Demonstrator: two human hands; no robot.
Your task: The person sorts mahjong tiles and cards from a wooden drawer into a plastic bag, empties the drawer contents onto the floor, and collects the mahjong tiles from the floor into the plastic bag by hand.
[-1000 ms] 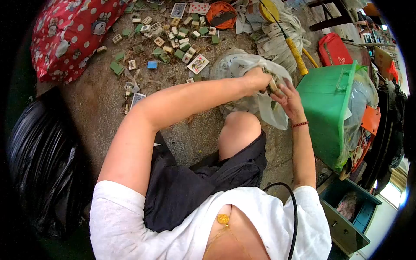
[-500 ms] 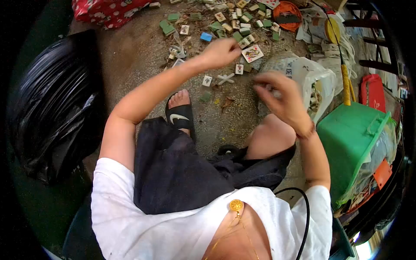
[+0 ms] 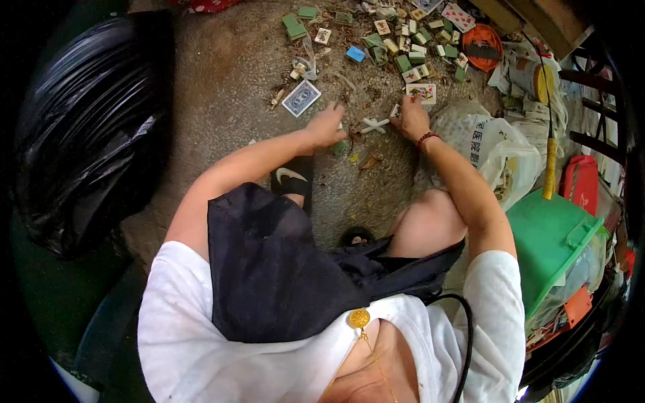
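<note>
left hand point(image 3: 327, 126): fingers down on floor tile, grip unclear | right hand point(image 3: 412, 119): pinching small tile | risk: tile slips beside white plastic bag point(image 3: 494, 151)

Two hands: left hand point(image 3: 327, 126), right hand point(image 3: 412, 119). One white cross piece point(image 3: 374, 124) between hands. Two playing cards: blue-backed card point(image 3: 301, 99) beyond left hand, face-up card point(image 3: 421, 93) beyond right hand. One blue tile point(image 3: 355, 54) farther out.
</note>
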